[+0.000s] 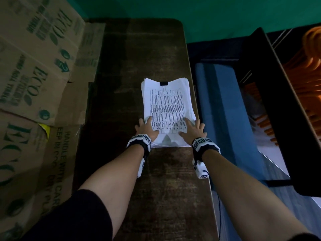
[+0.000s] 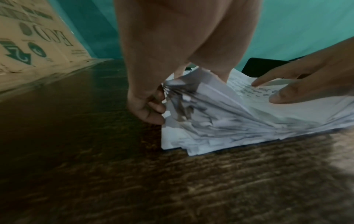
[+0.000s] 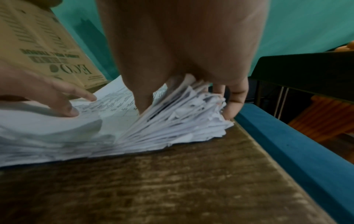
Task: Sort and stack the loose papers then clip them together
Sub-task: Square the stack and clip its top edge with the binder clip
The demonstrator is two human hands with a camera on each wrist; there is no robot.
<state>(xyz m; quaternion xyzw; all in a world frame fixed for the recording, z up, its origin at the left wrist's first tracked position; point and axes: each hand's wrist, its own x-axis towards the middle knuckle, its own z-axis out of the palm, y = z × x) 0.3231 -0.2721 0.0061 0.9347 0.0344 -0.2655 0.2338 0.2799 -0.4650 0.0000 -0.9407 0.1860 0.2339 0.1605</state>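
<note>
A thick stack of printed white papers [image 1: 166, 105] lies on the dark wooden table [image 1: 156, 180], near its right edge. A black binder clip [image 1: 164, 83] grips the middle of the stack's far edge. My left hand [image 1: 147, 126] holds the near left corner, with fingers curled against the side edge [image 2: 151, 109] and the thumb on top. At the near right corner my right hand [image 1: 192, 127] does the same: thumb pressed on the top sheet, fingers [image 3: 234, 97] wrapped round the right edge. Both near corners of the paper stack [image 3: 172, 121] are lifted and fanned.
Printed cardboard boxes [image 1: 34, 66] stand along the table's left side. A blue padded bench [image 1: 225, 110] runs close along the right edge, and beyond it is a black rack [image 1: 278, 110] with orange items [image 1: 304, 58]. A green wall [image 1: 191, 9] closes the far end.
</note>
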